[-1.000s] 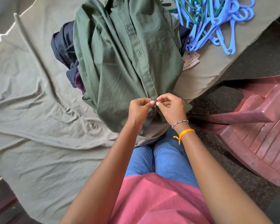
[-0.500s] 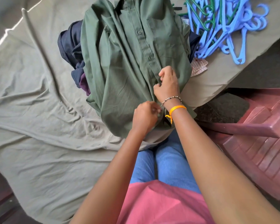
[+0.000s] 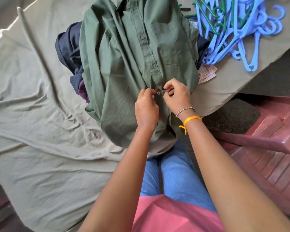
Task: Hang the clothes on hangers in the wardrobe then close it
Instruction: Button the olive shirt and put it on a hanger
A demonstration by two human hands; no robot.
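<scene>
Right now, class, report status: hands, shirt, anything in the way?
Left hand and right hand pinch green shirt placket at a button. Shirt not yet on hanger. Hangers heaped, tangled, far right.

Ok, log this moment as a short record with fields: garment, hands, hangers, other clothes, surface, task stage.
garment: green shirt lying front up on the pile, placket facing the person
left hand: left hand pinches the placket beside a button
right hand: right hand pinches the opposite placket edge
hangers: heap of blue and green hangers to the right of the shirt, untouched
other clothes: dark garments under the shirt
surface: bed sheet, wrinkled
beside: red plastic chair
task stage: buttoning; shirt not yet on a hanger; wardrobe not in view
</scene>
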